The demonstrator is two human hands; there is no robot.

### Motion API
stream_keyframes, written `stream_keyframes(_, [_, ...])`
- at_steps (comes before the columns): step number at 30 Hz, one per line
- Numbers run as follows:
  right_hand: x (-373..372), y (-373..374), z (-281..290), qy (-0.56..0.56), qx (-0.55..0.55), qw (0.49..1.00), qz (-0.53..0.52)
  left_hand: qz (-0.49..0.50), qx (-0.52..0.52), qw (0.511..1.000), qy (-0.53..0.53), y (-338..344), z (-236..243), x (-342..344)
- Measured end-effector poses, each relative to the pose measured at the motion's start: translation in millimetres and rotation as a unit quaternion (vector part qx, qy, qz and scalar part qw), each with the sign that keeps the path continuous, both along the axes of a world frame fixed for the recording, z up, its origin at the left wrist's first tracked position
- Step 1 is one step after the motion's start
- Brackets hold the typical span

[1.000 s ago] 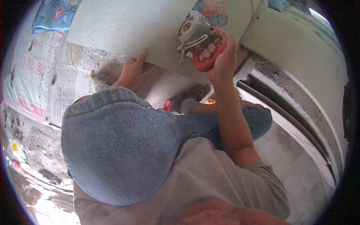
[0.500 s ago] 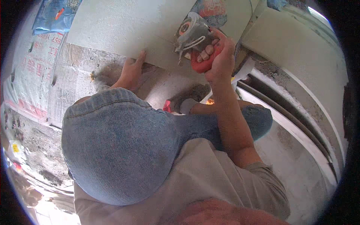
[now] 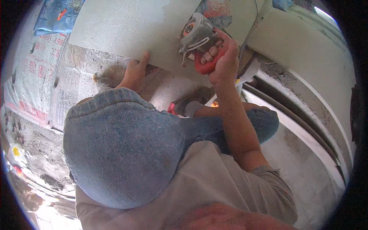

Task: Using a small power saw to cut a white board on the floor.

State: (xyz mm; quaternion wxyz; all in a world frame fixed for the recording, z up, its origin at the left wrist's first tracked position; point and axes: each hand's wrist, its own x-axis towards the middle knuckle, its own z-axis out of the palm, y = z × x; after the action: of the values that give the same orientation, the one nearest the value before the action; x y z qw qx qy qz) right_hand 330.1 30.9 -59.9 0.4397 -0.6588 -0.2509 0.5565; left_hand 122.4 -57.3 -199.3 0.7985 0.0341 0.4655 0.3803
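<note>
My right hand (image 3: pixel 229 57) is wrapped round the red rear handle of a handheld tile cutter (image 3: pixel 198 33) with a grey guard. The cutter rests over the right part of a large pale tile (image 3: pixel 122 27), its blade mostly hidden by the guard and base. At the tile's near edge my left hand (image 3: pixel 134 73) grips the rim, thumb on top and the other fingers largely hidden beneath. Whitish dust hazes the tile's surface close to the cutter.
My bent legs in blue jeans (image 3: pixel 126 153) are just below the tile. A blue plastic bag (image 3: pixel 57 17) lies at far left, beside printed sheeting (image 3: pixel 38 73). Another pale tile (image 3: pixel 303 50) and a long metal track (image 3: pixel 295 115) run along the right. A cord (image 3: pixel 253 28) passes behind the cutter.
The cutter and both hands have hardly moved. The pale dust haze over the tile has changed shape, with a clearer edge near the top.
</note>
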Motion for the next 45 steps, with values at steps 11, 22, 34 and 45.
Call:
stream_keyframes(11, [0,-5,1,0.012,0.0,1.0,-0.022,0.031,-0.003,0.999,0.023,-1,6,3])
stream_keyframes(22, [-3,-7,5,-0.034,-0.019,0.999,0.005,-0.015,-0.01,0.999,0.036,1,4,-1])
stream_keyframes(34, [-2,-11,0,-0.007,0.011,1.0,-0.015,-0.03,0.006,0.999,0.037,0,2,-2])
stream_keyframes(45, [4,-15,-5,0.009,0.005,1.0,-0.011,0.005,-0.023,0.999,0.022,-1,-2,2])
